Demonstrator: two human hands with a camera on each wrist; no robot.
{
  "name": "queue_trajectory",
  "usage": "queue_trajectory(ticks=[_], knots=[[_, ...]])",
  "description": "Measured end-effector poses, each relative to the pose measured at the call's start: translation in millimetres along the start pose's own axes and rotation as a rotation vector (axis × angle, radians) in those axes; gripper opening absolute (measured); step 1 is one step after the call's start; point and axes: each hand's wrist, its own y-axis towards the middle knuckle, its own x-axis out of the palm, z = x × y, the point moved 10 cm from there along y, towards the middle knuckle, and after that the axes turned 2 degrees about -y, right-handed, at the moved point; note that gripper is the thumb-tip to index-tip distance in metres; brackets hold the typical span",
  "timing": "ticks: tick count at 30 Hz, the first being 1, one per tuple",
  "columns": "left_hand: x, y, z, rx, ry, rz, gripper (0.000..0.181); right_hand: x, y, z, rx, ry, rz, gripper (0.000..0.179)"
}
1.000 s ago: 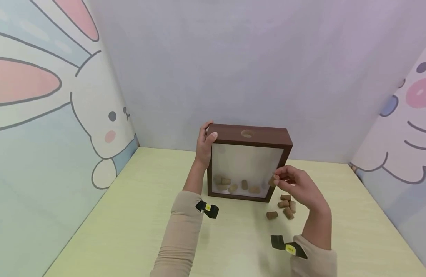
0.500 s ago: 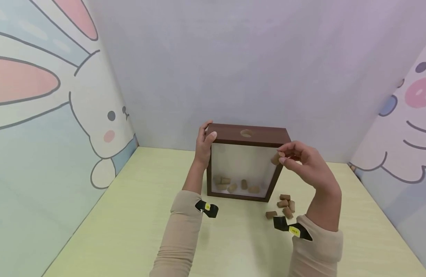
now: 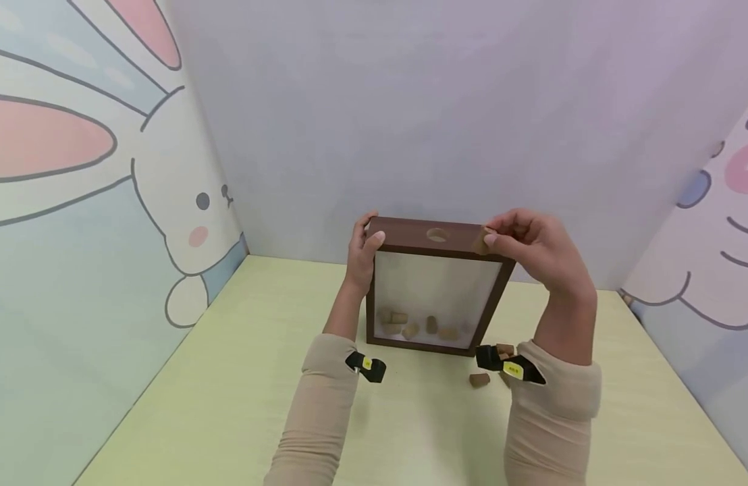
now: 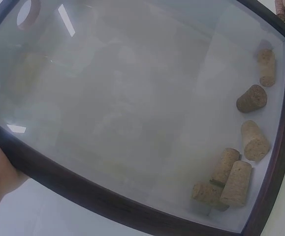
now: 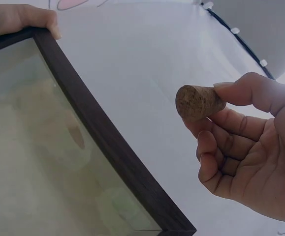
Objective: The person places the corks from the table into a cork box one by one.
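Observation:
A dark brown shadow box (image 3: 404,234) with a clear front stands upright on the table, a round hole (image 3: 437,235) in its top. My left hand (image 3: 360,258) grips its upper left corner, thumb on top and fingers behind. Between thumb and fingertips, my right hand (image 3: 547,253) pinches a cork stopper (image 5: 194,103). In the head view that cork overlaps the right end of the box top, to the right of the hole. Several corks (image 4: 237,183) lie along the bottom inside the box, behind the pane.
More loose corks (image 3: 480,380) lie on the pale yellow table (image 3: 410,418) in front of the box's lower right corner, partly hidden by the right wrist strap (image 3: 510,368). A pale curtain wall (image 3: 350,135) rises behind the box, with cartoon-printed sides left and right.
My right hand has risen with the cork from beside the lower right of the pane to the level of the box top. My left hand keeps its grip on the corner.

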Motion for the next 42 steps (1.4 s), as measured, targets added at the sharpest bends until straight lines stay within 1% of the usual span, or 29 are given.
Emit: queue_trajectory(ticks=[3, 6, 10, 12, 15, 17, 19, 23, 27, 31, 35, 39, 42], knots=[[-0.5, -0.2, 0.4, 0.002, 0.001, -0.004, 0.067, 0.4, 11.7, 1.3, -0.006, -0.028, -0.003, 0.014], [-1.0, -0.7, 0.1, 0.000, -0.001, -0.002, 0.067, 1.4, 24.6, 6.7, 0.012, -0.043, 0.008, 0.015], [-0.7, 0.6, 0.2, 0.004, -0.001, -0.004, 0.067, 4.1, 38.8, 16.4, 0.105, -0.097, 0.038, 0.018], [-0.5, 1.3, 0.6, 0.008, 0.000, -0.008, 0.066, 8.0, 44.9, 19.5, 0.132, -0.118, 0.033, 0.019], [-0.7, 1.7, -0.8, 0.005, 0.004, -0.004, 0.067, 15.3, 53.8, 26.1, 0.151, -0.130, 0.001, 0.020], [-0.8, 1.6, -1.8, 0.001, 0.006, 0.000, 0.067, 20.7, 59.2, 33.2, 0.180, -0.117, -0.036, 0.022], [-0.9, 1.3, -2.9, -0.001, 0.004, 0.005, 0.068, 25.5, 64.1, 42.5, 0.232, -0.092, -0.073, 0.021], [1.3, 2.0, -3.3, 0.003, -0.006, -0.007, 0.068, 32.6, 71.1, 59.6, 0.372, -0.019, -0.149, 0.019], [2.5, 4.0, -2.2, 0.010, -0.015, -0.012, 0.067, 36.6, 77.3, 65.1, 0.450, 0.012, -0.227, 0.018], [2.2, 4.9, -0.6, 0.012, -0.020, -0.008, 0.067, 39.3, 82.0, 67.2, 0.478, -0.053, -0.309, 0.018], [3.7, 4.5, -0.9, 0.007, -0.015, -0.018, 0.070, 41.2, 81.2, 70.8, 0.512, -0.098, -0.363, 0.018], [4.7, 4.4, -1.2, 0.006, -0.013, -0.012, 0.070, 40.1, 79.9, 70.8, 0.525, -0.098, -0.368, 0.019], [4.7, 4.4, -1.6, 0.006, -0.016, -0.002, 0.068, 36.9, 76.9, 68.1, 0.508, -0.093, -0.342, 0.024]])
